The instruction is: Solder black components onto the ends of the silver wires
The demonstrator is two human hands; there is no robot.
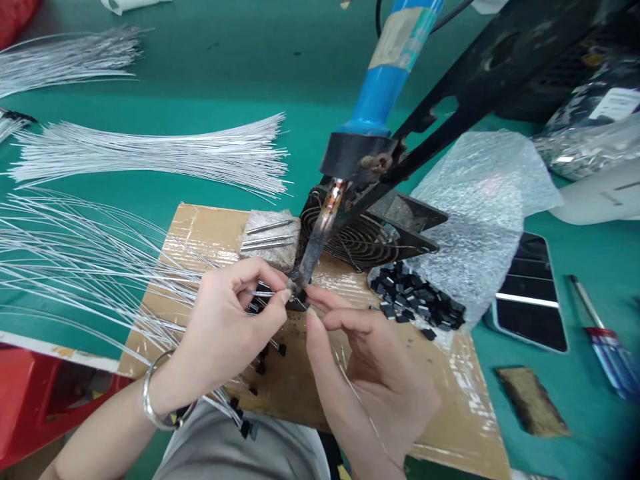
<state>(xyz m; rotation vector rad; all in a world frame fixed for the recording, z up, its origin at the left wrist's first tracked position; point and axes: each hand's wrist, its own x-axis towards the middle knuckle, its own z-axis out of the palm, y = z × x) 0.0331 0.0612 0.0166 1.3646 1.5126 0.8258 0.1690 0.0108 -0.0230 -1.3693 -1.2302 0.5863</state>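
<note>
My left hand (225, 327) pinches a thin wire (261, 293) between thumb and forefinger, its end close to the tip of a soldering iron (383, 93). The iron has a blue handle and points down, clamped in a black metal stand (445, 113). A thin strand of solder wire (361, 403) runs across the palm of my right hand (370, 367), whose thumb and fingers close on it beside the iron's tip. The exact contact at the tip is too small to tell. Below my left hand, several wires end in small black pieces (245, 427).
Cardboard (450, 427) lies under the work. Behind the tip are a fan (360, 237) and a grey pad (270, 250) with metal pins. Loose black pieces (415, 297) lie on bubble wrap (475, 193). A wire bundle (150, 157), phone (530, 293) and screwdriver (607, 347) lie around.
</note>
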